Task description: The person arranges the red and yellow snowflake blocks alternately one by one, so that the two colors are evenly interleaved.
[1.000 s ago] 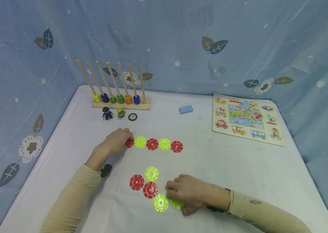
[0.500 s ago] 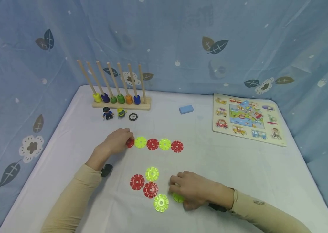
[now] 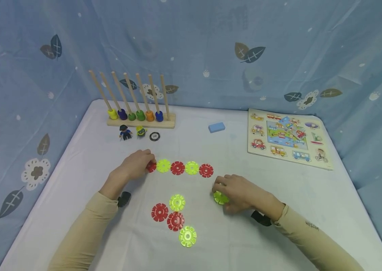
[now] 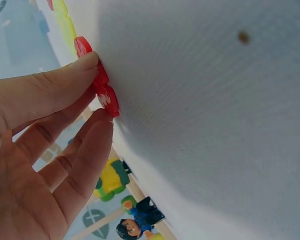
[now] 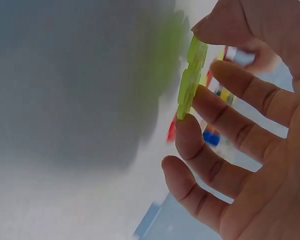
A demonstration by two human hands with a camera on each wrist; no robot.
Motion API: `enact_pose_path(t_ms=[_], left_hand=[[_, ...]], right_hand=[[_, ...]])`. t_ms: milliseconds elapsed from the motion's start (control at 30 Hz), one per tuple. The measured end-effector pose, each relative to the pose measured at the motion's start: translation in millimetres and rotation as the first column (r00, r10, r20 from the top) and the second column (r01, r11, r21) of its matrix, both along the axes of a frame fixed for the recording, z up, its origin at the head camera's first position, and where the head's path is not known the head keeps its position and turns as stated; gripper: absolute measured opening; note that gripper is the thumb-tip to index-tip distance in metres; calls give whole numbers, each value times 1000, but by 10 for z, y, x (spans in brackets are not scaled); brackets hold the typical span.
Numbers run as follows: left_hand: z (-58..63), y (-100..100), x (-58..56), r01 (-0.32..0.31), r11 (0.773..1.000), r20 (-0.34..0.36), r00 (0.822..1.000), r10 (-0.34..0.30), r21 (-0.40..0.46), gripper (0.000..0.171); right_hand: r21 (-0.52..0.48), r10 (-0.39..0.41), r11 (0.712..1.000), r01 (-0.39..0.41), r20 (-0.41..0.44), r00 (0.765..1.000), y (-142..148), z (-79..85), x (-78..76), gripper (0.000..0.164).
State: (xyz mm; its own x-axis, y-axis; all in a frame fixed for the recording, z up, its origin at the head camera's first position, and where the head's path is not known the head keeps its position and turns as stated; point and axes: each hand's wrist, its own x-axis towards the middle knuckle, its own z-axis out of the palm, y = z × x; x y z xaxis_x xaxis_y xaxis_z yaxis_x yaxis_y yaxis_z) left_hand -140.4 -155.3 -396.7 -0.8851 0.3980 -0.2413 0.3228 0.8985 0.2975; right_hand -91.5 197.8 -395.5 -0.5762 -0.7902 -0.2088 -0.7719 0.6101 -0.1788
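Five-like notched plastic discs aside, my left hand [image 3: 136,165] pinches the edges of a red interlocking disc [image 4: 106,95] lying on the white cloth, at the left end of a row. Rightward in that row come a yellow-green disc [image 3: 160,166], a red disc [image 3: 174,169], another yellow-green disc [image 3: 189,169] and a red disc [image 3: 203,171]. My right hand [image 3: 241,191] holds a yellow-green disc [image 5: 190,80] by its rim between thumb and fingers, raised off the cloth, its shadow beneath. Nearer me lie loose discs: two red [image 3: 157,215] and two yellow-green [image 3: 174,200].
A wooden peg rack [image 3: 163,123] with coloured beads stands at the back left. Before it are a toy figure [image 3: 125,133], a small yellow figure [image 3: 140,131] and a black chip [image 3: 155,136]. A blue block [image 3: 216,127] lies mid-back, a puzzle board [image 3: 262,149] at right.
My right hand has lifted the yellow-green disc from beside the loose discs and carried it forward and right, towards the row's right end. My left hand has stayed on the red disc.
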Motion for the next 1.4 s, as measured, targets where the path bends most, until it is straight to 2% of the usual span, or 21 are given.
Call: enact_pose_path(t_ms=[233, 367, 533, 867, 1400], left_hand=[[2, -18, -5, -4, 1000, -4, 1000, 4, 12, 30], [-4, -24, -6, -3, 1000, 4, 1000, 3, 12, 31], [-8, -28, -9, -1, 1000, -4, 1000, 1, 18, 30], [-37, -37, -9, 6, 1000, -16, 1000, -6, 20, 30], [-24, -28, 1, -3, 1000, -7, 1000, 3, 25, 33]], right_hand=[[-27, -148, 989, 148, 23, 989, 145, -31, -310, 46], [-17, -181, 983, 181, 31, 983, 176, -72, -458, 47], [-55, -200, 978, 204, 67, 978, 173, -104, -575, 48], [-76, -201, 975, 209, 105, 974, 127, -98, -646, 46], [-78, -177, 980, 181, 53, 983, 92, -111, -667, 42]])
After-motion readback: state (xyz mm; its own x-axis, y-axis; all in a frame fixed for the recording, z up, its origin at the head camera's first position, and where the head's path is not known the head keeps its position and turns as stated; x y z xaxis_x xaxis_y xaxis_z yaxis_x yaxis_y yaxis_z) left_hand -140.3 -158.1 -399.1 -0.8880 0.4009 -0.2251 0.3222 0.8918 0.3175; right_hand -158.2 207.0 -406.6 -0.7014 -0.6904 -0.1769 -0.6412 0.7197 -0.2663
